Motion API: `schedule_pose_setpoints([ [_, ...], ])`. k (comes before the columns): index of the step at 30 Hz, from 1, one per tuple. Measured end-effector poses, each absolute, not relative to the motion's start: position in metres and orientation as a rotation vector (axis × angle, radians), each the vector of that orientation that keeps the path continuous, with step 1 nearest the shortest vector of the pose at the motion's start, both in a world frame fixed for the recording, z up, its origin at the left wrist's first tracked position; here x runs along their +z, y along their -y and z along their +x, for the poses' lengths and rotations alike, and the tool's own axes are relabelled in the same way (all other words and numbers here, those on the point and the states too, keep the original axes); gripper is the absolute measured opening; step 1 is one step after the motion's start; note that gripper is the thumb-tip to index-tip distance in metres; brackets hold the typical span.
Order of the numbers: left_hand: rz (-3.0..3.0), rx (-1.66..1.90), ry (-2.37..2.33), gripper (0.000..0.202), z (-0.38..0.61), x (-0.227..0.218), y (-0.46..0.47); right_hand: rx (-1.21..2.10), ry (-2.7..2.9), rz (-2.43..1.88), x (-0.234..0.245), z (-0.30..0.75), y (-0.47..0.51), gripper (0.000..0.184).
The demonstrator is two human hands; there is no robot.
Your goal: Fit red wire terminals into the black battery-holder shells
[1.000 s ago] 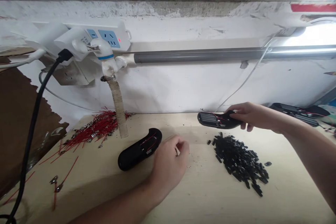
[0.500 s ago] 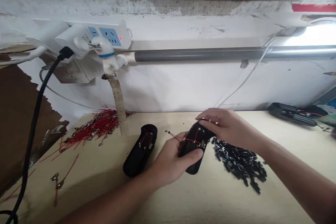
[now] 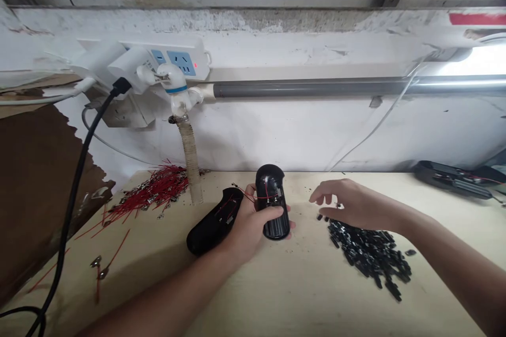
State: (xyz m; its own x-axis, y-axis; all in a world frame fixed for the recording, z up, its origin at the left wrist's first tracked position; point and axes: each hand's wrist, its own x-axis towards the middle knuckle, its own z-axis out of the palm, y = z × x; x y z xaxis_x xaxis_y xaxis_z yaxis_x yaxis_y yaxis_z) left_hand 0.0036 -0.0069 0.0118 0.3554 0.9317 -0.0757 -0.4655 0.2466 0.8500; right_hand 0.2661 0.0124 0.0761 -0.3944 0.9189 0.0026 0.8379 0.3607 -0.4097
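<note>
Gripping one black housing (image 3: 274, 187) with the left hand (image 3: 250, 224), and holding it near the middle of the pale table (image 3: 300, 289). Turning its open face toward the camera and its long side nearly straight up and down in the view. Pressing the thumb across the lower part of this face, just above some ribs, and showing fingertips beyond the right edge. Not being able to tell whether holding it above the table or resting it there. Seeing thin red wires (image 3: 266, 189) on the face, one of them reaching out to the left. Seeing also, just left of this hand, a second black housing (image 3: 209, 226), lying aslant on the table.

Holding the right hand (image 3: 351, 205) open, with bent fingers and with the thumb apart from them, over the far edge of a pile of small black parts (image 3: 369, 253). Noticing a tiny piece in the gap between thumb and fingers, but not being able to tell whether touching it.

Finding at the back left a heap of red leads (image 3: 154, 189) with metal ends, beside the hanging ribbed hose (image 3: 192, 160), and a few loose leads (image 3: 103, 274) nearer. Finding more black housings (image 3: 446, 179) at the back right, close to the white wall (image 3: 269, 131).
</note>
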Motion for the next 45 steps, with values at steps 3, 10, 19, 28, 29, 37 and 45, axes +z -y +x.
schedule_pose_setpoints([
  [3, 0.819, 1.074, -0.677, 0.065, 0.003, 0.012, 0.008, 0.564, 2.452, -1.677, 0.074, 0.27, -0.014, 0.026],
  [10, 0.842, 1.068, -0.653, 0.06, 0.002, 0.01, 0.006, 0.64, 2.462, -1.595, 0.066, 0.266, -0.019, 0.015],
  [19, 0.826, 1.096, -0.665, 0.063, 0.003, 0.009, 0.007, 0.51, 2.438, -1.5, 0.068, 0.255, -0.023, 0.024],
  [28, 0.832, 1.151, -0.652, 0.055, 0.004, 0.01, 0.01, 1.015, 1.303, -1.261, 0.046, 0.178, 0.0, 0.04],
  [29, 0.812, 1.164, -0.627, 0.054, 0.004, 0.01, 0.01, 1.082, 1.209, -1.242, 0.042, 0.173, 0.003, 0.042],
  [37, 0.779, 1.174, -0.644, 0.043, 0.008, 0.009, 0.006, 1.256, 0.955, -1.138, 0.012, 0.167, 0.013, 0.047],
  [45, 0.8, 1.189, -0.762, 0.042, 0.012, 0.01, 0.006, 1.3, 0.95, -1.137, 0.012, 0.167, 0.012, 0.052],
])
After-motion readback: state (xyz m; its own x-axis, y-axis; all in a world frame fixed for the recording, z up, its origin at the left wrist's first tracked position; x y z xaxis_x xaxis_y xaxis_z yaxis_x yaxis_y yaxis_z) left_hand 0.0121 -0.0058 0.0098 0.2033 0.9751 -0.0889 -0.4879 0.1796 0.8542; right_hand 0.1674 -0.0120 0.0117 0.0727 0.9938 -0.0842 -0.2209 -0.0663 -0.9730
